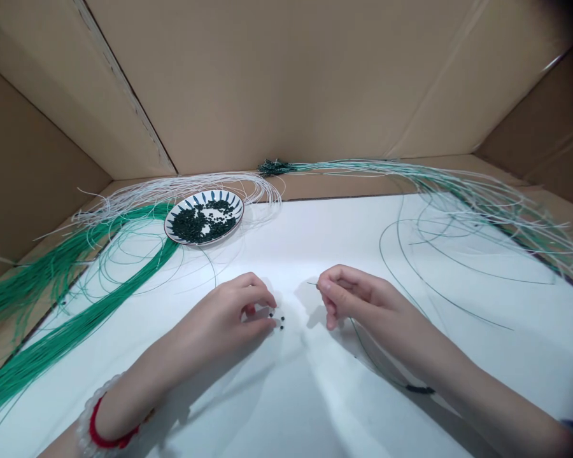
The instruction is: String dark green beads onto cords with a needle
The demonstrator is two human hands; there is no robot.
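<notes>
My left hand rests low over the white board, thumb and index finger apart with a gap between them. Right at its fingertips lie a few small dark beads. Between thumb and index finger, my right hand pinches a thin green cord, whose short tip points left toward the beads. The cord appears to run on below the hand, where a row of dark beads sits beside my right forearm. Part of the cord is hidden by the hand and forearm.
A patterned plate of dark beads stands at the back left. Bundles of green cord and white cord lie around it. More cords with dark beaded ends stretch along the back right. Cardboard walls enclose the white board.
</notes>
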